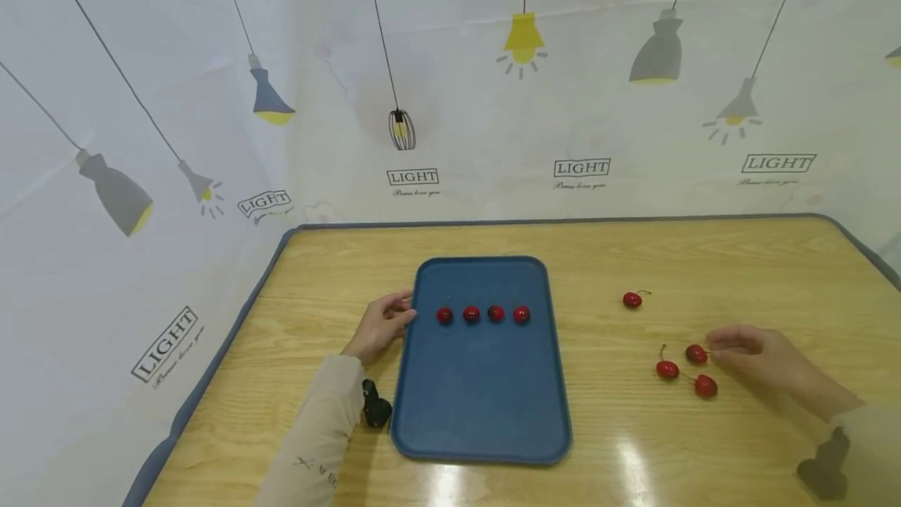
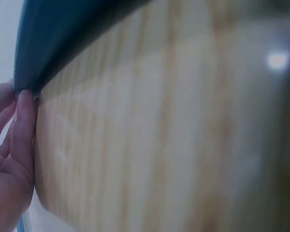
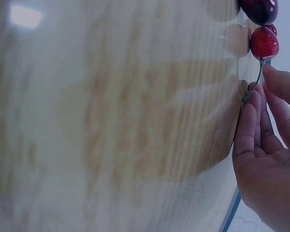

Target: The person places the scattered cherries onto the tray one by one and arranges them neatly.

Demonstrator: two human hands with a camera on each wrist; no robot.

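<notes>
My left hand (image 1: 383, 327) holds the left rim of a blue tray (image 1: 482, 390); in the left wrist view its fingers (image 2: 23, 125) lie against the tray's edge (image 2: 26, 72). A row of several red cherries (image 1: 471, 314) crosses the tray's upper part. To the tray's right, my right hand (image 1: 763, 358) is beside a red cherry (image 1: 696, 354), its thumb and fingers apart around the green stem (image 3: 259, 77). Close by on the table are a second cherry (image 1: 667, 369) and a third cherry (image 1: 706, 386).
Farther back on the wooden table (image 1: 338, 264) a lone cherry (image 1: 632, 300) lies right of the tray. White sheeting (image 1: 464, 100) printed with lamps surrounds the table's back and sides. A dark wrist device (image 1: 376, 405) is beside the left sleeve (image 1: 317, 421).
</notes>
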